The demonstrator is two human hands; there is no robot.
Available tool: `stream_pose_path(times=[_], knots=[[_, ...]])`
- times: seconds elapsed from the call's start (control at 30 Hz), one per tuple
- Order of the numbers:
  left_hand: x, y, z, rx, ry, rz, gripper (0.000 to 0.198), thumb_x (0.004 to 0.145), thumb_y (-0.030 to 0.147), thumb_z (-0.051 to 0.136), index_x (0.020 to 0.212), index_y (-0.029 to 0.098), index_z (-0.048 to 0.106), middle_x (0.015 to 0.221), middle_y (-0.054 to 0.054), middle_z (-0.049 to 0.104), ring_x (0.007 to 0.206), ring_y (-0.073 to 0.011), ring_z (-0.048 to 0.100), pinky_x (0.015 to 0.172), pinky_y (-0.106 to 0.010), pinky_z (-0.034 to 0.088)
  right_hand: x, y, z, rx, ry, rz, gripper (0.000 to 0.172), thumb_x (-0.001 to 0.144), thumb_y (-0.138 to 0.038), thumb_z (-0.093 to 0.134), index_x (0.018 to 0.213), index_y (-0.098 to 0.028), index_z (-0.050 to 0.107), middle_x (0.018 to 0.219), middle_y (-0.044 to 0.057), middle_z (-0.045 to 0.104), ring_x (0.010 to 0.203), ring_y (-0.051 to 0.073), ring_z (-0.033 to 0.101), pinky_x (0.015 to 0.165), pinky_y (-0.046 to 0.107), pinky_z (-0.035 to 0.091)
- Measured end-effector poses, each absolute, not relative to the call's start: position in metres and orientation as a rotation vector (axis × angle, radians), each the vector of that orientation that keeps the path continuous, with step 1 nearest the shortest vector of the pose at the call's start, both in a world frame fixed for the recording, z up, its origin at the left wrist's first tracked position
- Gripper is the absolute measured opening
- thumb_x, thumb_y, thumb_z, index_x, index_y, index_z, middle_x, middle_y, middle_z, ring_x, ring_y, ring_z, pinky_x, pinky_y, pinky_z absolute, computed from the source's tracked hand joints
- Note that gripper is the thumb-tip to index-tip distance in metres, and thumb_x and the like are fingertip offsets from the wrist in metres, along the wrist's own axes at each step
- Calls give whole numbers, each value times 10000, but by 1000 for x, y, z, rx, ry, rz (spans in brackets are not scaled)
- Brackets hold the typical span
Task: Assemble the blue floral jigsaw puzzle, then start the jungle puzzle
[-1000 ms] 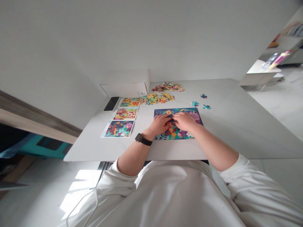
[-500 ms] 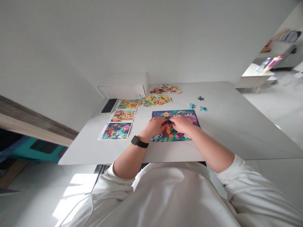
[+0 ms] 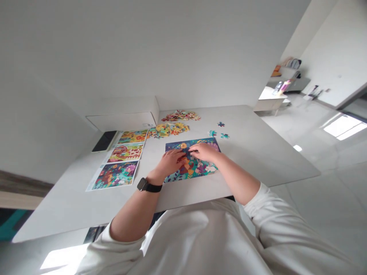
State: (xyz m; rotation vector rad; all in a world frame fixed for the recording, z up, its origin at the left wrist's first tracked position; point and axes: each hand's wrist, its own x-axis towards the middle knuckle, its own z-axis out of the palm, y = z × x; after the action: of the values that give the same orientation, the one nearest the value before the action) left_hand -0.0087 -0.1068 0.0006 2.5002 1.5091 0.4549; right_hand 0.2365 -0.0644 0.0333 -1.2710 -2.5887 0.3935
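A colourful jigsaw puzzle (image 3: 200,170), dark blue along its top with animals and plants below, lies on the table in front of me. My left hand (image 3: 171,162), a black watch on its wrist, rests flat on the puzzle's left half with fingers stretched out. From the right, my right hand (image 3: 203,151) reaches over the upper middle. Its thumb and fingers are bent together at a dark spot on the puzzle; whatever is between them is hidden. The fingertips of both hands are close but apart.
Loose puzzle pieces (image 3: 220,124) lie behind the puzzle. Two piles, yellowish pieces (image 3: 169,130) and reddish pieces (image 3: 182,115), sit farther back. At left are picture sheets (image 3: 116,175), a phone (image 3: 104,141) and a white box (image 3: 123,120). A wall borders the table's back edge.
The view has turned right, so the table things appear farther left. The right hand's fingers have drawn slightly away from the left hand's. The left hand stays on the puzzle.
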Motion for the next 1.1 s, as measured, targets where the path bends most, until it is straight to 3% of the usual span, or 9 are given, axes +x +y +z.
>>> stream_pose_path(times=[0.1, 0.2, 0.43, 0.67, 0.87, 1.1], knots=[[-9, -106, 0, 2466, 1507, 516, 383, 1014, 459, 624, 1329, 323, 795, 1549, -74, 679, 1419, -330, 638, 1254, -544, 473, 265, -43, 37, -1402, -2350, 367, 305, 1045, -278, 655, 1310, -247, 804, 1428, 49, 768, 1323, 210, 708, 1174, 319, 513], [-9, -106, 3, 2421, 1482, 623, 369, 1022, 448, 611, 1303, 299, 798, 1488, -87, 716, 1360, -315, 677, 1224, -519, 512, 313, -20, 40, -1625, -2142, 282, 370, 1034, -201, 602, 1364, -183, 770, 1412, 130, 767, 1274, 254, 738, 1169, 413, 531], [-7, -104, 8, 2373, 1459, 840, 366, 1044, 399, 567, 1339, 271, 742, 1357, -97, 767, 1284, -296, 706, 1166, -496, 559, 417, 6, 24, -2142, -1633, 396, 358, 874, -163, 774, 1227, -166, 833, 1235, 151, 836, 1144, 297, 802, 1015, 372, 606], [-6, -106, 14, 2337, 1476, 898, 347, 1062, 403, 548, 1307, 252, 741, 1309, -100, 777, 1249, -289, 715, 1135, -476, 575, 405, 9, 13, -2152, -1735, 327, 331, 833, -339, 861, 1151, -247, 861, 1252, 98, 831, 1157, 270, 778, 1024, 347, 584], [-5, -106, 15, 2312, 1487, 911, 342, 1059, 407, 557, 1301, 255, 743, 1305, -95, 778, 1252, -285, 716, 1146, -471, 570, 402, 11, 8, -2147, -1674, 309, 325, 777, -273, 862, 1090, -216, 795, 1194, 105, 821, 1092, 250, 769, 977, 347, 586], [-5, -107, 19, 2314, 1485, 905, 344, 1051, 391, 570, 1305, 239, 745, 1303, -105, 772, 1254, -294, 714, 1134, -462, 571, 391, 10, 19, -1895, -1470, 458, 158, 820, -256, 783, 909, -224, 656, 969, 58, 813, 938, 222, 765, 899, 346, 584]])
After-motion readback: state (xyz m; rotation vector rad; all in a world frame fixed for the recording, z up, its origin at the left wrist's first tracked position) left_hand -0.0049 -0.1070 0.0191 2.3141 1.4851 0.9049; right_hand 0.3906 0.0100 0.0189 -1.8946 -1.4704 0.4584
